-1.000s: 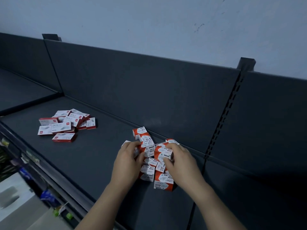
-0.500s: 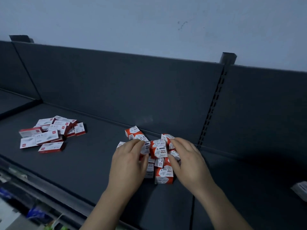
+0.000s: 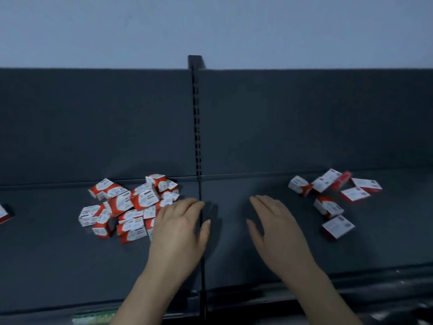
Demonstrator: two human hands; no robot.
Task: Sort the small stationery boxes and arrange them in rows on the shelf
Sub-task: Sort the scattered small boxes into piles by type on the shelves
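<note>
A jumbled pile of several small orange-and-white boxes (image 3: 131,205) lies on the dark shelf (image 3: 58,266), left of the middle seam. My left hand (image 3: 180,231) hovers flat just right of that pile, fingers straight, holding nothing. My right hand (image 3: 278,233) is flat over bare shelf right of the seam, also holding nothing. A looser group of several red-and-white boxes (image 3: 330,198) lies scattered to the right of my right hand.
The shelf's dark back panel (image 3: 93,125) rises behind, with a slotted upright post (image 3: 196,127) at the seam. A box corner (image 3: 3,214) shows at the far left edge. Price-tag strip runs along the front edge (image 3: 93,317).
Both hands have let go of the orange-and-white pile and moved right. The view swung right, bringing the red-and-white group into sight and the left pile out of it.
</note>
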